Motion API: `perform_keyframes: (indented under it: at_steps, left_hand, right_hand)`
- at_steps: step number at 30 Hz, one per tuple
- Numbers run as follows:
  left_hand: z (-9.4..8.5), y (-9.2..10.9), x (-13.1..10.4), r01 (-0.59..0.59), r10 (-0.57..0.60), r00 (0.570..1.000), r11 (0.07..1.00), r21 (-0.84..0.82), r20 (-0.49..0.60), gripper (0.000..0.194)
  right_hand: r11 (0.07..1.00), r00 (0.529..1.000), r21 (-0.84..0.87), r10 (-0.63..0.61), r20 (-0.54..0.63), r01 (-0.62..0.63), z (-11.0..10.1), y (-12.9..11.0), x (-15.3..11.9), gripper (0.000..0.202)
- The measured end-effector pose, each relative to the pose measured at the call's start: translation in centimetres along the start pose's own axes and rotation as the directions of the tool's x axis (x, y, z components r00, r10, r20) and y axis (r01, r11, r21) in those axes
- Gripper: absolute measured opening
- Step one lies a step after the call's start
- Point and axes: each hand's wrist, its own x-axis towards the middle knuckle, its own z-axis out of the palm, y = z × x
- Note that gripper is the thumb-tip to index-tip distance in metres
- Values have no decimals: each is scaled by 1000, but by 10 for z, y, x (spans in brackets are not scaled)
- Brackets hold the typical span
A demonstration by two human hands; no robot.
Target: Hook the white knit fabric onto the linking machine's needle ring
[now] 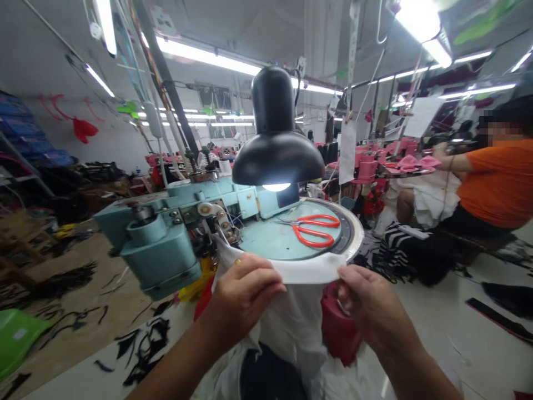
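White fabric [308,270] runs along the front rim of a round dial on a pale green linking machine [162,255]. My left hand [250,291] pinches the fabric's edge near the middle of the rim. At the right end of the same edge, my right hand [362,291] grips it between thumb and fingers. The rest of the white cloth [287,322] hangs down over my lap. Orange-handled scissors [314,229] lie on the dial's flat top, beyond both hands. To the left of the dial, the machine's needle parts sit close to the cloth.
A black lamp [277,150] hangs lit over the dial. A red rounded object [339,328] is below my right hand. Dark scraps [145,350] litter the floor, with a green stool [19,339] at left. A person in an orange shirt [495,183] sits at right.
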Motion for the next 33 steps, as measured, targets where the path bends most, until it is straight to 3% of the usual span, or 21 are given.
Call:
perform_keyframes:
  at_steps: [8, 16, 28, 33]
  left_hand:
    - [7, 3, 0, -109, 112, 993, 991, 72, -47, 14]
    - [11, 7, 2, -97, 98, 995, 991, 97, -13, 13]
    - [9, 3, 1, -79, 81, 996, 996, 44, -43, 13]
    - [10, 5, 4, -114, 121, 991, 987, 115, -51, 12]
  right_hand:
    - [997, 1000, 71, -9, 18, 8, -5, 2, -1, 35]
    - [994, 999, 103, -17, -45, 22, 1, 2, -2, 35]
    - [995, 999, 86, -49, 17, 47, 3, 7, -1, 38]
    - [997, 999, 74, -34, 22, 32, 3, 9, -2, 39]
